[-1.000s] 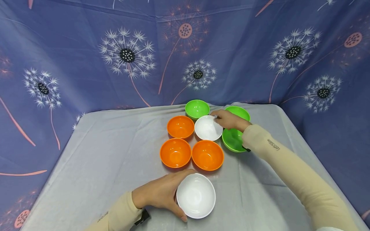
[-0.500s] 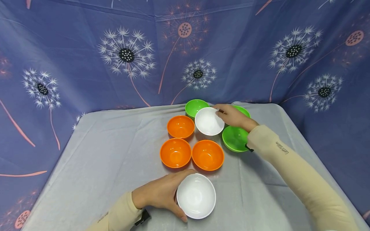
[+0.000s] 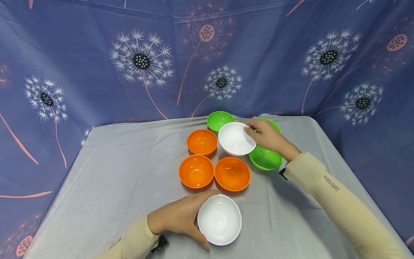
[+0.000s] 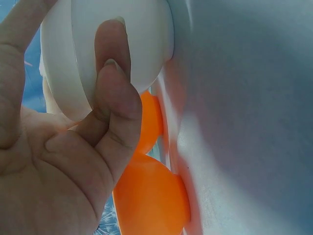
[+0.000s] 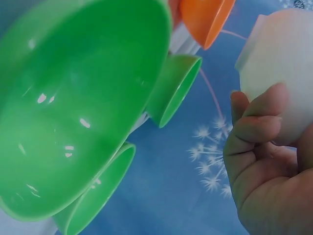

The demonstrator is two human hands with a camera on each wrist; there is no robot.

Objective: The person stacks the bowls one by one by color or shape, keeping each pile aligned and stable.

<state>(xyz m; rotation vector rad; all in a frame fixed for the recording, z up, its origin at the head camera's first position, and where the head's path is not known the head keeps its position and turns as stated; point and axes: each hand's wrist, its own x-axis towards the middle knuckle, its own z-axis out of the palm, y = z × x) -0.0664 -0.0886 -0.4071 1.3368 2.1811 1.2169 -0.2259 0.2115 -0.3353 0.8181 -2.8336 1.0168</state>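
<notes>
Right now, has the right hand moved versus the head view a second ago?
Yes. In the head view, the right hand has shifted right against the unmoved right orange bowl, taking the far white bowl along.

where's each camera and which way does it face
Head: head-worn, facing forward and down at the table; left hand, right hand, sleeves show.
Left wrist: wrist-worn, facing the near white bowl; palm, fingers show.
Right wrist: wrist-worn, facing green bowls and far white bowl; fingers show.
Shared by head and right wrist: far white bowl.
</notes>
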